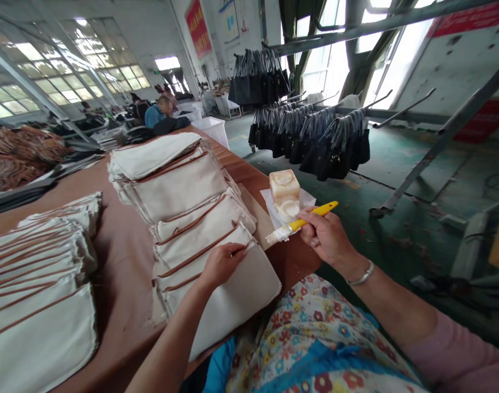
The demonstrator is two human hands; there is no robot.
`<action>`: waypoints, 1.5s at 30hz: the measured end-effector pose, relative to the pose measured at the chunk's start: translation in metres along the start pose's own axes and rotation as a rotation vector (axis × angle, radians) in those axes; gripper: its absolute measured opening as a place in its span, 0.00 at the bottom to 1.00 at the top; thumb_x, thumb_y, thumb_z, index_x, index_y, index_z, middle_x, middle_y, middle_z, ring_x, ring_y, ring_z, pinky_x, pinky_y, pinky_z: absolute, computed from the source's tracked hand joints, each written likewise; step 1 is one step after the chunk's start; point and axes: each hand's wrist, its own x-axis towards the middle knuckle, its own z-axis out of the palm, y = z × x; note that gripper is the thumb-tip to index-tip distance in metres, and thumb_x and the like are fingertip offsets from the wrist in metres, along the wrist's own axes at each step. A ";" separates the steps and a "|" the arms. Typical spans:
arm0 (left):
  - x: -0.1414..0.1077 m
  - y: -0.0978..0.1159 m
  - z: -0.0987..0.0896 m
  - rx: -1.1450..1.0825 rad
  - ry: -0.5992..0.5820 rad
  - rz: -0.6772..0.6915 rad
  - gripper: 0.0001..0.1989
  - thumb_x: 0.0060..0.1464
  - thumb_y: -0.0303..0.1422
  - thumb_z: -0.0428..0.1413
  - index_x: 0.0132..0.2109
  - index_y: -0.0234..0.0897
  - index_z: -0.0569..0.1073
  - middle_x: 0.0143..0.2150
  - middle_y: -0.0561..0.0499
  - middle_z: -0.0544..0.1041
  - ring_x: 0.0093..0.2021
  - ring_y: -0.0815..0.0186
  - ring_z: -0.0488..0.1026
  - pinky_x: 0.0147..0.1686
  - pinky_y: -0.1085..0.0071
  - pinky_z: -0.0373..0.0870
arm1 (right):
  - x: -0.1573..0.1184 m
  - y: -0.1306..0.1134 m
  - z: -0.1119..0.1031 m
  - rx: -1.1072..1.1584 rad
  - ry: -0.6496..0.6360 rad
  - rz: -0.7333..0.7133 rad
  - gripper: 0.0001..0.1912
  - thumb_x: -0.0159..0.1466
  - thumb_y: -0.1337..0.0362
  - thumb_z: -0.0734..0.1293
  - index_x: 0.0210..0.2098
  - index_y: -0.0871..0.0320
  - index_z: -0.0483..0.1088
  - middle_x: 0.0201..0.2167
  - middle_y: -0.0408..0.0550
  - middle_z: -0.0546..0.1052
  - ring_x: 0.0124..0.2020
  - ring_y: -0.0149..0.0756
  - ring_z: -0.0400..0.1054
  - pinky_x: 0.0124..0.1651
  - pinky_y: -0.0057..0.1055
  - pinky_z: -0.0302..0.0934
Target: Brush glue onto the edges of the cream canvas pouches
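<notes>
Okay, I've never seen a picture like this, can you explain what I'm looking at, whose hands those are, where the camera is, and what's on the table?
The camera sits on a person's head, looking down at their own two bare hands. The left hand presses on the nearest cream fabric piece, one of an overlapping row along the brown table. The right hand holds a yellow-handled brush, its bristles whitish. Beside it stands a smeared glue tub on white paper. Another stack of fabric pieces lies at left. Dark bags hang on racks behind, and another person sits far off.
</notes>
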 end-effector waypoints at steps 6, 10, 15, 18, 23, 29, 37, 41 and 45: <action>-0.019 0.023 0.001 -0.090 0.104 0.076 0.12 0.58 0.36 0.56 0.41 0.39 0.82 0.34 0.51 0.79 0.34 0.66 0.74 0.34 0.73 0.66 | 0.008 0.020 0.022 -0.117 -0.096 0.065 0.14 0.53 0.60 0.74 0.30 0.57 0.66 0.12 0.32 0.60 0.12 0.22 0.46 0.13 0.19 0.40; -0.032 0.038 0.000 -0.084 0.098 0.151 0.11 0.60 0.34 0.54 0.40 0.39 0.82 0.32 0.52 0.76 0.31 0.69 0.73 0.32 0.75 0.65 | 0.020 0.037 0.027 -0.169 -0.076 0.043 0.13 0.54 0.59 0.73 0.30 0.57 0.66 0.11 0.32 0.60 0.12 0.23 0.47 0.13 0.20 0.42; -0.040 0.042 0.004 -0.020 0.141 0.195 0.11 0.62 0.33 0.53 0.42 0.40 0.81 0.33 0.51 0.76 0.32 0.69 0.73 0.33 0.75 0.66 | 0.021 0.028 0.018 -0.156 -0.003 -0.043 0.13 0.54 0.60 0.73 0.30 0.56 0.64 0.12 0.31 0.59 0.12 0.23 0.47 0.14 0.21 0.43; -0.042 0.044 0.009 0.008 0.163 0.217 0.11 0.63 0.34 0.53 0.44 0.41 0.81 0.34 0.51 0.76 0.32 0.69 0.73 0.33 0.75 0.66 | 0.012 0.022 0.015 -0.232 -0.112 -0.042 0.10 0.58 0.60 0.70 0.30 0.56 0.66 0.12 0.32 0.59 0.12 0.24 0.47 0.15 0.23 0.42; -0.052 0.050 0.014 0.110 0.241 0.285 0.12 0.66 0.36 0.52 0.47 0.41 0.79 0.36 0.50 0.77 0.34 0.69 0.75 0.33 0.76 0.66 | 0.014 0.017 0.009 -0.536 -0.075 -0.293 0.10 0.62 0.58 0.68 0.29 0.57 0.70 0.15 0.38 0.64 0.17 0.28 0.56 0.20 0.26 0.51; -0.061 0.053 0.016 0.348 0.332 0.407 0.11 0.67 0.36 0.52 0.42 0.39 0.78 0.33 0.51 0.76 0.31 0.70 0.74 0.31 0.75 0.66 | 0.014 -0.001 0.017 -0.463 -0.182 -0.296 0.12 0.64 0.56 0.68 0.29 0.57 0.69 0.15 0.37 0.63 0.17 0.29 0.56 0.22 0.27 0.51; -0.060 0.057 0.012 0.327 0.279 0.381 0.12 0.66 0.35 0.51 0.42 0.39 0.78 0.32 0.51 0.75 0.30 0.70 0.74 0.29 0.76 0.66 | -0.019 -0.054 0.029 -0.917 -0.637 -0.502 0.09 0.64 0.65 0.64 0.27 0.57 0.68 0.23 0.41 0.70 0.25 0.31 0.63 0.33 0.30 0.56; -0.060 0.059 0.015 0.361 0.279 0.358 0.13 0.66 0.37 0.51 0.40 0.39 0.78 0.31 0.51 0.75 0.29 0.70 0.73 0.27 0.75 0.64 | -0.025 -0.060 0.034 -0.938 -0.545 -0.622 0.09 0.67 0.64 0.63 0.29 0.57 0.68 0.25 0.42 0.71 0.27 0.32 0.64 0.35 0.31 0.56; -0.060 0.059 0.015 0.338 0.270 0.337 0.13 0.66 0.37 0.50 0.40 0.40 0.78 0.31 0.51 0.75 0.29 0.70 0.73 0.28 0.75 0.65 | -0.023 -0.042 0.031 -0.971 -0.623 -0.626 0.07 0.67 0.64 0.63 0.32 0.56 0.69 0.26 0.42 0.73 0.27 0.32 0.65 0.34 0.30 0.56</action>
